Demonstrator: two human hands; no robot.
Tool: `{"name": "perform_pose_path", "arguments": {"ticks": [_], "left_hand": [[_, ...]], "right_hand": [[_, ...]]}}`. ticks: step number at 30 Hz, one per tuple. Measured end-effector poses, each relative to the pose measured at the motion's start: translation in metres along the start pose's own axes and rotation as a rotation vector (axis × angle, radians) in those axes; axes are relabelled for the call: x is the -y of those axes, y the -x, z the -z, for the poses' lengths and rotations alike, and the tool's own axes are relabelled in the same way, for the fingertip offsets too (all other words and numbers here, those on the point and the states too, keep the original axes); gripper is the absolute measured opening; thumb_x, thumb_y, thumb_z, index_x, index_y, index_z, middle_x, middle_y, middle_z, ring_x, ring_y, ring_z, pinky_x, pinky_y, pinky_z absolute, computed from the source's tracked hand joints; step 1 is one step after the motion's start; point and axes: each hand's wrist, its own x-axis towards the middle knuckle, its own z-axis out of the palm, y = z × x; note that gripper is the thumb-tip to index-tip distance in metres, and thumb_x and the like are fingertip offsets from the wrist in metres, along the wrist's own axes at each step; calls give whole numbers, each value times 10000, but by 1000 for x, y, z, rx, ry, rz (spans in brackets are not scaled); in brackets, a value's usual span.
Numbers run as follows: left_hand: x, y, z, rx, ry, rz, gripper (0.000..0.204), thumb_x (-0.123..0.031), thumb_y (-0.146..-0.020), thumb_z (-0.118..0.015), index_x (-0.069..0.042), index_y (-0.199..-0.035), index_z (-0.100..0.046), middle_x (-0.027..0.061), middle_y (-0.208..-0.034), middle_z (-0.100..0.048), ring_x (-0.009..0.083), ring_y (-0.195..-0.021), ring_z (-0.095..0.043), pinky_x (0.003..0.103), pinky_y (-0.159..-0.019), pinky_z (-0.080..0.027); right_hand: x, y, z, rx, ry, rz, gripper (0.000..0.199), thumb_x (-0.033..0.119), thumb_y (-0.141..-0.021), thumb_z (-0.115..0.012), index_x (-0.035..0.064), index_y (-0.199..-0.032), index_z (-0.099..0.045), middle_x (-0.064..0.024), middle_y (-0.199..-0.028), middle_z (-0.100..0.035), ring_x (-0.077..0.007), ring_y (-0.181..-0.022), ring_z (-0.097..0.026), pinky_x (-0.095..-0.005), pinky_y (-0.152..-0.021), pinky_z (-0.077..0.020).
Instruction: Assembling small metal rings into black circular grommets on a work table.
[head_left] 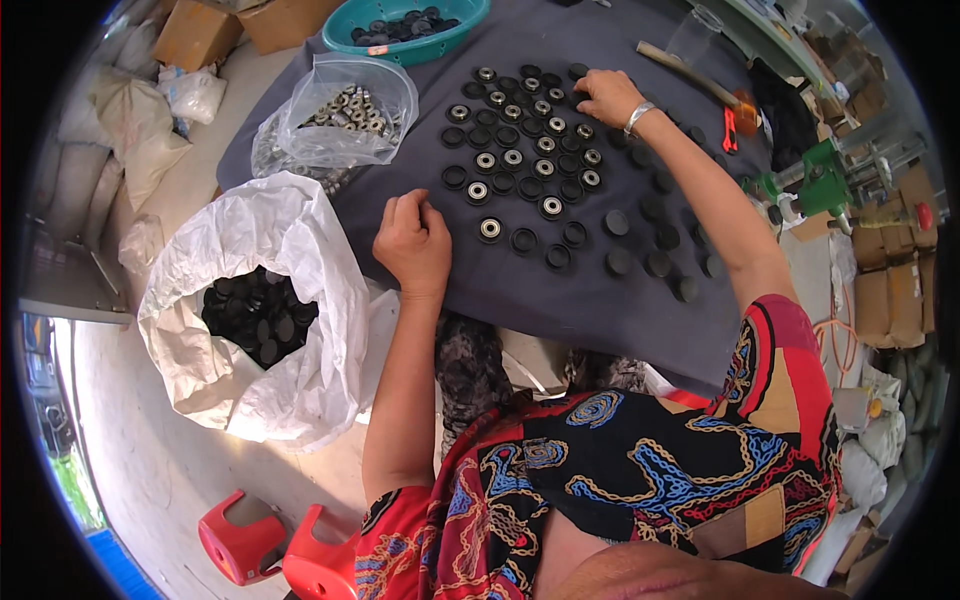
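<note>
L hand (412, 245) was curled, contents hidden, nr bearing (490, 229) | R hand (607, 98) was by blk cap (578, 71), fingers bent, cldn't tell grip | wht bag (335, 245) stood L

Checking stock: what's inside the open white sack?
The open white sack shows black round pieces heaped inside; whatever lies beneath the top ones is covered from view.

Passable over bare worktop (545, 312) at six o'clock from bearings (545, 145); blocked by plastic bag (342, 147) toward ten, basket (440, 47) toward eleven.
</note>
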Motion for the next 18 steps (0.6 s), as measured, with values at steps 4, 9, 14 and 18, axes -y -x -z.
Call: {"name": "perform_pose_path", "arguments": {"ticks": [4,9,14,18], "left_hand": [[-2,2,0,3,7,11,124,20,-736,-604,-60,-823,-642,84,-722,-605,287,-580,-591,374,-511,-468],[-1,2,3,14,44,40,119,6,-739,-611,-60,-830,-648,84,-727,-605,286,-582,-592,376,-513,-468],[-3,3,2,38,5,42,134,21,-734,-605,-54,-838,-642,87,-732,-604,277,-603,-605,362,-536,-480],[-3,2,2,19,46,48,133,18,-723,-604,-61,-822,-644,81,-695,-576,282,-569,-581,374,-506,-460]], "right_hand": [[-14,-9,-1,38,35,-73,309,217,-782,-686,81,-1060,-692,-128,-995,-691,-291,-988,-636,-451,-888,-431],[1,-34,12,-97,26,-64,315,320,-797,-673,107,-1028,-696,-118,-998,-696,-288,-987,-644,-438,-871,-431],[18,-69,3,97,147,-67,308,311,-795,-686,94,-1013,-696,-138,-992,-693,-299,-978,-648,-441,-863,-450],[8,-78,-4,130,59,-63,309,231,-757,-695,60,-1014,-682,-155,-993,-687,-324,-976,-643,-417,-850,-490]]}}
